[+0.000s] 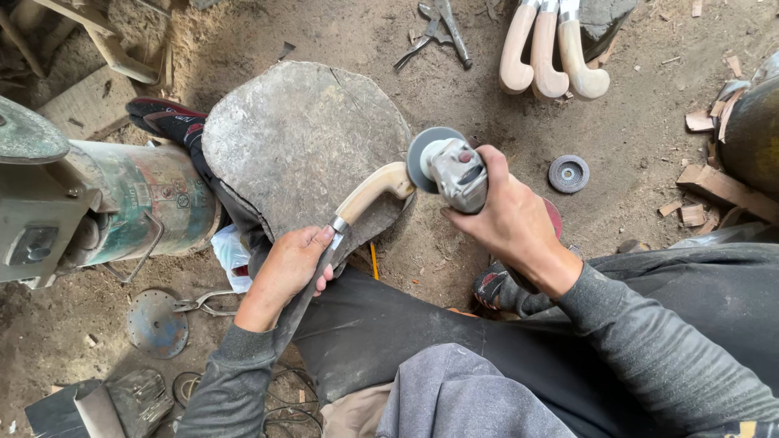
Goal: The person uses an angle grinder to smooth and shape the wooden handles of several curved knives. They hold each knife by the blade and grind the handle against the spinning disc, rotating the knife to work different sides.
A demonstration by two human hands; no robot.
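Two hands are at work over a flat grey stone slab (304, 138) set on the dirt floor. My left hand (288, 268) is closed around the blade of a knife (357, 207), just below its pale curved handle, which lies across the slab's edge at about 4 o'clock of the slab. My right hand (507, 215) is wrapped tight around the body of a grey angle grinder (454, 170); its disc meets the butt end of the handle. At 12 o'clock from the grinder, three more pale handles (548, 53) lie side by side, with a pair of pliers (438, 28) just to their left. A spare grinding disc (569, 173) sits on the dirt at 3 o'clock. At 9 o'clock of the slab lies a green machine housing (134, 203), and a round metal plate (156, 323) rests at 7 o'clock.
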